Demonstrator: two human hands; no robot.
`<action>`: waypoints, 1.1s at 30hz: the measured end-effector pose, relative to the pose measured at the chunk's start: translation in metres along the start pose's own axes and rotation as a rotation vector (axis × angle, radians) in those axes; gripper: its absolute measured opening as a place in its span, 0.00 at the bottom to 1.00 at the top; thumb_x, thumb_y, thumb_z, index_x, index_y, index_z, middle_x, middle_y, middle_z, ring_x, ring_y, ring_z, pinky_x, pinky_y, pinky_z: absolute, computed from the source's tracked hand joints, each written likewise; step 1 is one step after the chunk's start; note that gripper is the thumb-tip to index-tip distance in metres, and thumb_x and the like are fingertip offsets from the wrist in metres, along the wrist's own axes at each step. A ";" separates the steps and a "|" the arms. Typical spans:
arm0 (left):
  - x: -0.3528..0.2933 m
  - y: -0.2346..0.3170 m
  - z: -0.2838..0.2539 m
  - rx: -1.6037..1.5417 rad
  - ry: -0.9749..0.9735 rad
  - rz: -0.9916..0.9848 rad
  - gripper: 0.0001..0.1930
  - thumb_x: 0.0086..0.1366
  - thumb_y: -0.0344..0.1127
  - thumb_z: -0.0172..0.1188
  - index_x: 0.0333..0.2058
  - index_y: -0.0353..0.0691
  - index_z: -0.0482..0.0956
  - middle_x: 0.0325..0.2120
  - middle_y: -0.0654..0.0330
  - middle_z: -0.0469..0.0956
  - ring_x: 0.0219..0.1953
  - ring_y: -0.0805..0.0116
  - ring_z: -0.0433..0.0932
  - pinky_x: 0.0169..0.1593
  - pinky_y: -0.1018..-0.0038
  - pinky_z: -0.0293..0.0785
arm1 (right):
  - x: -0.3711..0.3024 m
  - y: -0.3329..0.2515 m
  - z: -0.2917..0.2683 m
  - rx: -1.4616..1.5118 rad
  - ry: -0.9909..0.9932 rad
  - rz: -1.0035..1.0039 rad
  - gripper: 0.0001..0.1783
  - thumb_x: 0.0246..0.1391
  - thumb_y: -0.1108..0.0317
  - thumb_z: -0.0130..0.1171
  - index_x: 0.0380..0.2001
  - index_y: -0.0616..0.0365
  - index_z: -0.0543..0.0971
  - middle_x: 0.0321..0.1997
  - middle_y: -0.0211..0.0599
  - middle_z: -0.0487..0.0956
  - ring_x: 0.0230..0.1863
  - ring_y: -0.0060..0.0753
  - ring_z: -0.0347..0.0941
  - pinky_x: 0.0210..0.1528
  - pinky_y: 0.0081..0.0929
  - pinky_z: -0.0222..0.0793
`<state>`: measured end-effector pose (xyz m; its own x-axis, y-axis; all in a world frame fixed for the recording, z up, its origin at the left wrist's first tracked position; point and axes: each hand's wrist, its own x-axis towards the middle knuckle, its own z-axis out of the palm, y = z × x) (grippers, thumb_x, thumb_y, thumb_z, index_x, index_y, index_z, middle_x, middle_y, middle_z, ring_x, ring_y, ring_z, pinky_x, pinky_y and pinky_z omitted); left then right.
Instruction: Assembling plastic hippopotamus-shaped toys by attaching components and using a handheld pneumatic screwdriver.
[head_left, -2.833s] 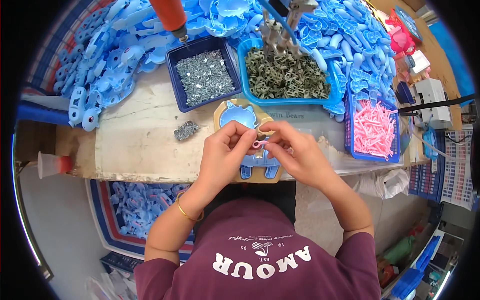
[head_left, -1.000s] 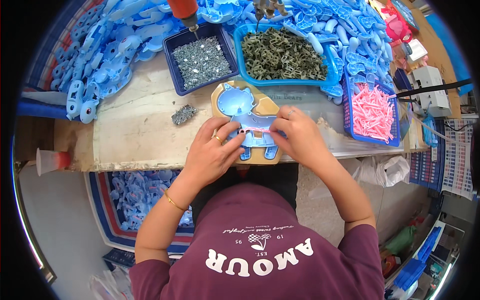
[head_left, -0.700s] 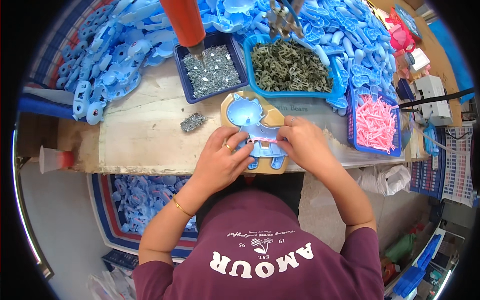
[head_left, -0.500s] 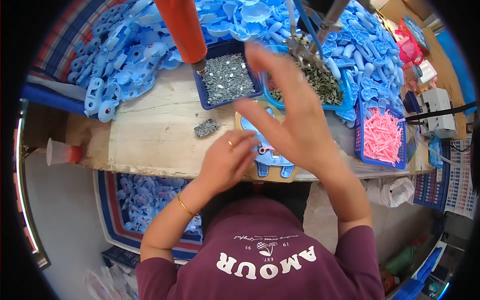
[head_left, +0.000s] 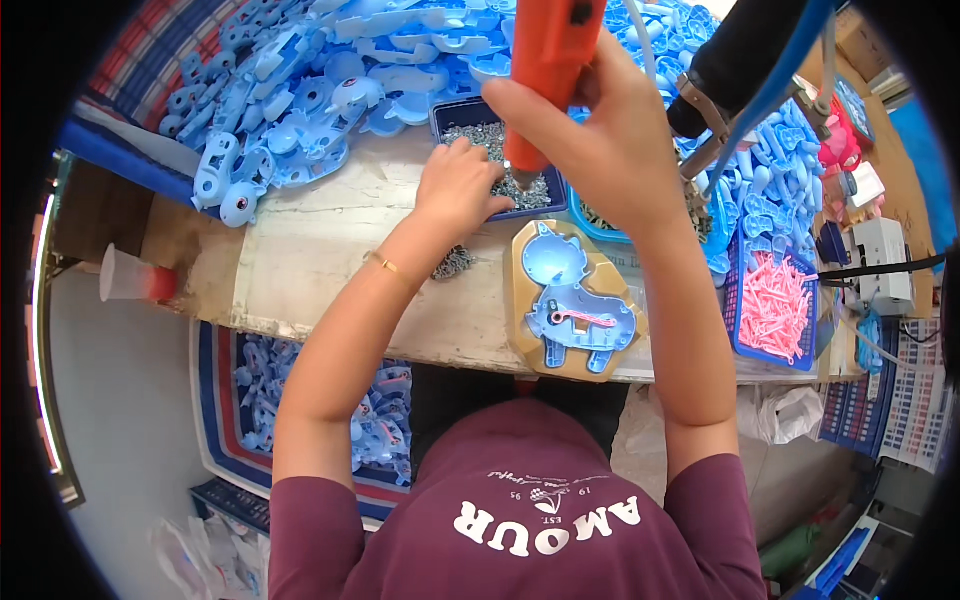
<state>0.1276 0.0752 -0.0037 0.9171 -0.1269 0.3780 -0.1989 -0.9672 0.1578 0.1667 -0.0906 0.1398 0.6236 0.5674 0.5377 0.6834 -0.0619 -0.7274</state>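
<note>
My right hand (head_left: 615, 150) is wrapped round the orange body of a power screwdriver (head_left: 545, 80), which hangs tip down over the dark blue tray (head_left: 545, 208) of small silver screws (head_left: 478, 135). At the tray's left part, my left hand (head_left: 457, 188) reaches over the rim with its fingers bent into the screws and the thumb apart. Below the tray, a light blue animal-shaped plastic shell half (head_left: 590, 305) lies in a tan fixture (head_left: 525, 335). A pink stick-like part (head_left: 588, 319) sits inside the shell.
A small heap of screws (head_left: 453, 263) lies beside my left forearm. Blue shell parts (head_left: 300, 110) pile up at the back. To the right stands a blue basket (head_left: 775, 355) of pink sticks (head_left: 775, 300). A light blue bin (head_left: 600, 235) is partly hidden behind my right arm.
My right hand has risen from above the shell and taken hold of the screwdriver, which has moved right. My left hand has left the shell and moved up to the screw tray.
</note>
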 end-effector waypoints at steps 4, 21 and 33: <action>0.010 -0.013 0.027 -0.254 -0.054 -0.084 0.06 0.57 0.37 0.64 0.34 0.47 0.85 0.33 0.63 0.83 0.47 0.61 0.75 0.50 0.64 0.69 | -0.015 -0.012 -0.003 0.056 -0.052 0.127 0.27 0.53 0.63 0.74 0.51 0.61 0.75 0.40 0.33 0.81 0.42 0.24 0.79 0.46 0.25 0.75; -0.033 0.081 -0.025 -0.742 0.120 0.014 0.10 0.58 0.28 0.69 0.37 0.42 0.77 0.30 0.59 0.82 0.36 0.59 0.84 0.38 0.66 0.79 | -0.051 0.004 -0.032 0.641 -0.104 0.265 0.25 0.56 0.70 0.67 0.55 0.62 0.73 0.35 0.27 0.78 0.33 0.16 0.74 0.36 0.20 0.71; -0.056 0.114 -0.013 -0.887 0.141 0.016 0.21 0.61 0.26 0.67 0.51 0.40 0.72 0.35 0.56 0.84 0.39 0.58 0.86 0.40 0.67 0.81 | -0.071 -0.008 -0.023 0.549 0.105 0.293 0.20 0.50 0.72 0.56 0.48 0.63 0.69 0.19 0.32 0.74 0.18 0.22 0.69 0.27 0.25 0.70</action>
<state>0.0492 -0.0249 0.0048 0.8726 -0.0543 0.4855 -0.4588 -0.4325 0.7762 0.1261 -0.1490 0.1172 0.8081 0.5059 0.3017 0.2014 0.2441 -0.9486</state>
